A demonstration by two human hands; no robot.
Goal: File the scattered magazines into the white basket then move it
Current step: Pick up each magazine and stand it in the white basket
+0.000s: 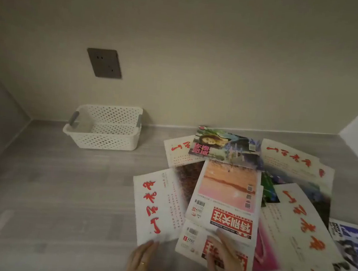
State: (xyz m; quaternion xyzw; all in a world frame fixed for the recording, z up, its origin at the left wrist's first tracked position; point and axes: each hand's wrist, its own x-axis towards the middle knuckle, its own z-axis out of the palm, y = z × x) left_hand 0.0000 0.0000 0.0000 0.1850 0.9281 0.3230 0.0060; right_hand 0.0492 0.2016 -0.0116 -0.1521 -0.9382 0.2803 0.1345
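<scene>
Head view: fingers (219, 233) of the right hand (225, 262) are spread flat on the nearest magazine (192, 241), gripping nothing. Left hand (142, 260) fingers are laid loosely open at the near edge of a white magazine (158, 205). Overlapping magazines are scattered rightward across the grey floor (59, 189). An empty white basket (104, 128) is seen far left, against the wall (203, 50)

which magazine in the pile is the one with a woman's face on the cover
From the white basket by the wall, look right to the magazines' far edge. The glossy magazine lies on top there; its neighbours are white covers with red brush lettering.
</scene>
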